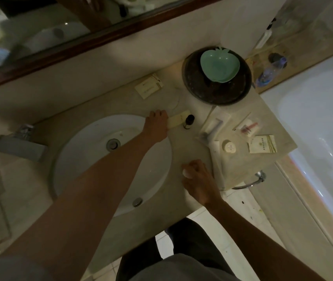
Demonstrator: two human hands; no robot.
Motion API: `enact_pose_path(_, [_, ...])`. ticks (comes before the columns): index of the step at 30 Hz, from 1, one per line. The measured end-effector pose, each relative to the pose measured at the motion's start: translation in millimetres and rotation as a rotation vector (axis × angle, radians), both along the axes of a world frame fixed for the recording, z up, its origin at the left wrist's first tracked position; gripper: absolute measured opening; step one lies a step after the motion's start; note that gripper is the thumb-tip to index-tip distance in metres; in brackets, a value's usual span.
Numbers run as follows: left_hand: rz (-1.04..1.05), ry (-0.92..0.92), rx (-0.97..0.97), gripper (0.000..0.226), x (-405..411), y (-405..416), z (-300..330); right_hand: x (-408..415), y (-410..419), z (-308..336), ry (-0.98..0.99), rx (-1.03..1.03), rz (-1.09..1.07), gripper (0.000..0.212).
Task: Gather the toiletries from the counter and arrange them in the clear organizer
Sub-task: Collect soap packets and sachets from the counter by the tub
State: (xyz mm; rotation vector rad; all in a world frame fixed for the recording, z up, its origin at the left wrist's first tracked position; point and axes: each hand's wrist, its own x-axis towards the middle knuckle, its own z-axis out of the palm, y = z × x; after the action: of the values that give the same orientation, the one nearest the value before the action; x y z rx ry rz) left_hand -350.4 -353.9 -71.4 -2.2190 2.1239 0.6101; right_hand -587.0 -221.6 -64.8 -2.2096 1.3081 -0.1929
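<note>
Your left hand (pixel 156 126) reaches across the sink (pixel 92 159) and lies on one end of a pale flat packet (pixel 178 121) on the counter (pixel 181 145), fingers curled over its edge; whether they have pinched it or only press on it, you cannot tell. A small dark bottle (pixel 189 120) stands touching the packet's far end. Your right hand (pixel 199 180) rests near the counter's front edge, closed loosely round something small and white (pixel 186 173), too hidden to name.

The packet looks light and thin, likely card or wrapped soap, so it should slide before it lifts; take it by the long edges, and mind you don't knock the bottle over.

The clear organizer (pixel 234 138) lies to the right, already holding a round white soap (pixel 229 148), a tube (pixel 212 126) and a sachet (pixel 262 144). The sachet bears printed lettering, too blurred to read. Another box (pixel 149 86) waits by the wall.
</note>
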Motion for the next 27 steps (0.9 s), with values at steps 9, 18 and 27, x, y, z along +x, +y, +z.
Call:
enact_pose_path(9, [0.076, 0.046, 0.059, 0.056, 31.0, 65.7, 8.7, 36.7, 17.2, 3.8, -0.08, -0.058, 0.138, 0.03])
enact_pose_path(18, [0.167, 0.007, -0.259, 0.04, 201.4, 253.3, 47.9, 208.2, 84.1, 32.4, -0.14, -0.093, 0.42, 0.05])
enact_pose_path(27, [0.451, -0.157, -0.12, 0.037, 381.8, 470.3, 61.3, 394.9, 192.3, 47.1, -0.194, -0.111, 0.639, 0.042])
